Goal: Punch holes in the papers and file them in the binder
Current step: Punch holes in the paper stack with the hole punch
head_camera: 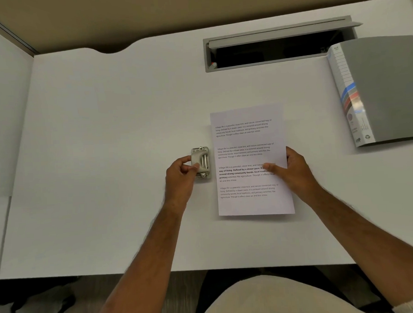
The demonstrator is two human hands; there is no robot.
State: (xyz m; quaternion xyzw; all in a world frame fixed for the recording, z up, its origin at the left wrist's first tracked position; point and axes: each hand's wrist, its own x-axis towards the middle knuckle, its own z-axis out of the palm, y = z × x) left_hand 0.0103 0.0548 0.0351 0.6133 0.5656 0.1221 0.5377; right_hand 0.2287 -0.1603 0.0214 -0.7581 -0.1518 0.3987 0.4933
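At the centre of the frame, on the white desk (105,161), both hands are down and busy. The left hand (180,175) has its fingers and thumb curled around the near end of the small metal hole punch (201,162), gripping it from the left side; the punch sits flat on the desk, just left of the sheet's left edge, close to it but whether they touch is hard to say. The right hand (294,169) is on the printed papers (248,154), thumb laid across the top over the bold lines of text, fingers wrapped at the right edge and seemingly tucked beneath, so it pinches the sheet there. The papers lie slightly turned, a little right of centre, four blocks of text showing; whether it is one sheet or several, nothing here settles.

Up in the right of the frame lies the grey binder (386,87), closed, flat on the desk, its labelled spine with blue and red stripes facing left, well apart from the papers. Above it, along the upper middle, a cable tray (276,47) is sunk into the desk with its grey flap lifted, dark inside. Beige partition panels stand behind the desk and along the left.
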